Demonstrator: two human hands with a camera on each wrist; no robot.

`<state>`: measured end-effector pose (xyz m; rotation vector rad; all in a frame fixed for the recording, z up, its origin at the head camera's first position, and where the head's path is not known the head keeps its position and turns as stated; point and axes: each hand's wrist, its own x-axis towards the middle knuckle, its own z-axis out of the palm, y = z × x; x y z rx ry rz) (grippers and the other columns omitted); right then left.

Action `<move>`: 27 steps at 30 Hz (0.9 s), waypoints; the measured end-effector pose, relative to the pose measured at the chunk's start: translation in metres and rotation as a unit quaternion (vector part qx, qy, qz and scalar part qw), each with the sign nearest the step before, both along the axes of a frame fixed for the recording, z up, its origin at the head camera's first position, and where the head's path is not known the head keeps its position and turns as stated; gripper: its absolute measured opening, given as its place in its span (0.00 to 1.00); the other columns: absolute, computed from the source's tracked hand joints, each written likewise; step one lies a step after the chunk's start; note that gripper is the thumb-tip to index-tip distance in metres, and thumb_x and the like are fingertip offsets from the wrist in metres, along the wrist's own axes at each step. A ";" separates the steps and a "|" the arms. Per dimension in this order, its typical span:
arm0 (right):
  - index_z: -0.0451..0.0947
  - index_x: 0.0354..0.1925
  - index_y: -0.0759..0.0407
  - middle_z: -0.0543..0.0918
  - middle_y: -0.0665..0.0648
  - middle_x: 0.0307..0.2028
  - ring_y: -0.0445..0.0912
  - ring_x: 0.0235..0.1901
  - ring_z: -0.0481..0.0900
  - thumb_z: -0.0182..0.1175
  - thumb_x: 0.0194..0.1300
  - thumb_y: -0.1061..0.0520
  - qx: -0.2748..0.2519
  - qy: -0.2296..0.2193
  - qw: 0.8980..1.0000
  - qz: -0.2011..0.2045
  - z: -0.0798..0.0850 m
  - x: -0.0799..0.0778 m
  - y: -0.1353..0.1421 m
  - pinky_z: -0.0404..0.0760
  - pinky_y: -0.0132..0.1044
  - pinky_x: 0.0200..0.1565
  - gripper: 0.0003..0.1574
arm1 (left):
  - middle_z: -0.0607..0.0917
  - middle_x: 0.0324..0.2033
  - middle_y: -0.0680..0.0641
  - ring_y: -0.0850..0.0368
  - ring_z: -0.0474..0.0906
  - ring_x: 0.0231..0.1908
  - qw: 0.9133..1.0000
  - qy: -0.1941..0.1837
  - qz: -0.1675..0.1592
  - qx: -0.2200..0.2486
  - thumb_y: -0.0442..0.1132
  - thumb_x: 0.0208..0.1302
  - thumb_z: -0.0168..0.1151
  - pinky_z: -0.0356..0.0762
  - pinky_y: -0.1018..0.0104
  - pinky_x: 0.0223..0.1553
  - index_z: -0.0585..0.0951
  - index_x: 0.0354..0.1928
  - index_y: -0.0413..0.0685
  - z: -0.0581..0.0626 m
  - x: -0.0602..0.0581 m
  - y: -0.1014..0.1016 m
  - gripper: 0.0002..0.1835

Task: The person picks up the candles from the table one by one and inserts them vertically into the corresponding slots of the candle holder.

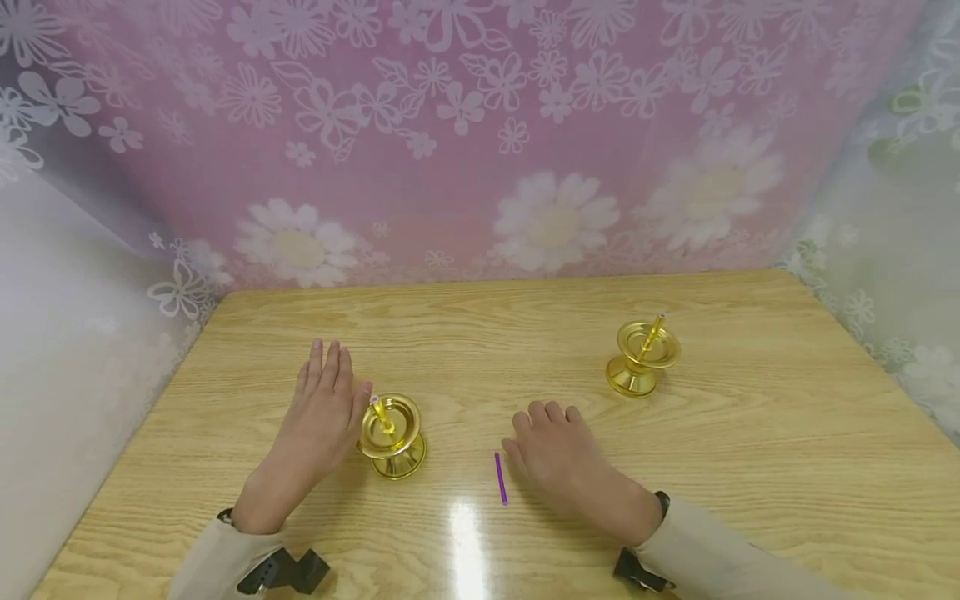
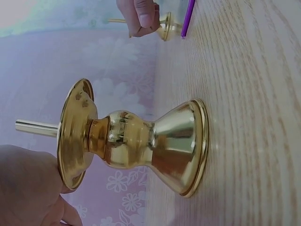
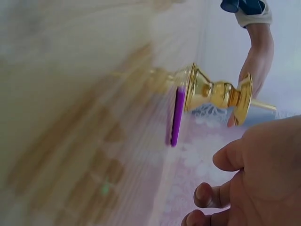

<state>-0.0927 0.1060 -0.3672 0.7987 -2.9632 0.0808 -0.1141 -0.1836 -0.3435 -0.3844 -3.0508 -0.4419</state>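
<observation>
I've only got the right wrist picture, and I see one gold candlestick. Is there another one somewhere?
Observer: Yes! The head view shows a second gold candlestick farther back, on the right side of the table.
Operator: Okay. Is the purple stick touching my candlestick?
Observer: No. Seen from above, there's a strip of bare table between them.
Operator: And is the left hand curled around my candlestick?
Observer: No. The head view shows its fingers stretched out, pointing forward, beside the candlestick.
</observation>
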 end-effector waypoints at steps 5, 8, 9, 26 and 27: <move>0.67 0.32 0.61 0.66 0.55 0.27 0.51 0.32 0.68 0.50 0.73 0.48 0.030 0.007 1.000 0.007 -0.001 0.002 -0.010 0.69 0.42 0.35 0.18 | 0.44 0.71 0.25 0.33 0.28 0.72 1.000 -0.004 0.003 0.001 0.47 0.79 0.34 0.35 0.38 0.69 0.47 0.70 0.20 -0.001 0.000 -0.001 0.35; 0.66 0.32 0.60 0.65 0.54 0.27 0.49 0.31 0.67 0.47 0.74 0.45 0.048 -0.002 0.999 0.015 -0.002 0.004 -0.014 0.69 0.41 0.35 0.21 | 0.44 0.71 0.25 0.33 0.28 0.72 1.000 -0.001 0.002 0.000 0.47 0.79 0.35 0.35 0.37 0.69 0.47 0.70 0.20 -0.002 0.000 -0.001 0.34; 0.66 0.31 0.60 0.64 0.54 0.26 0.48 0.30 0.66 0.47 0.74 0.45 0.049 -0.004 0.999 0.018 -0.002 0.004 -0.015 0.69 0.40 0.34 0.21 | 0.44 0.71 0.25 0.33 0.28 0.72 1.000 -0.002 0.002 0.000 0.47 0.79 0.35 0.35 0.37 0.69 0.47 0.70 0.20 -0.002 0.000 0.000 0.34; 0.70 0.30 0.63 0.65 0.55 0.24 0.49 0.28 0.67 0.51 0.72 0.47 0.145 0.025 0.989 0.030 -0.011 0.006 -0.032 0.74 0.44 0.37 0.21 | 0.43 0.71 0.26 0.33 0.26 0.71 1.000 -0.007 0.006 0.002 0.48 0.79 0.33 0.35 0.38 0.69 0.47 0.70 0.21 0.003 0.002 0.001 0.35; 0.70 0.30 0.62 0.64 0.55 0.23 0.48 0.27 0.67 0.51 0.72 0.46 0.150 0.022 0.988 0.028 -0.012 0.006 -0.033 0.74 0.43 0.37 0.22 | 0.42 0.71 0.26 0.34 0.26 0.71 1.000 -0.010 0.007 0.003 0.49 0.79 0.33 0.34 0.38 0.69 0.46 0.70 0.21 0.003 0.002 0.001 0.35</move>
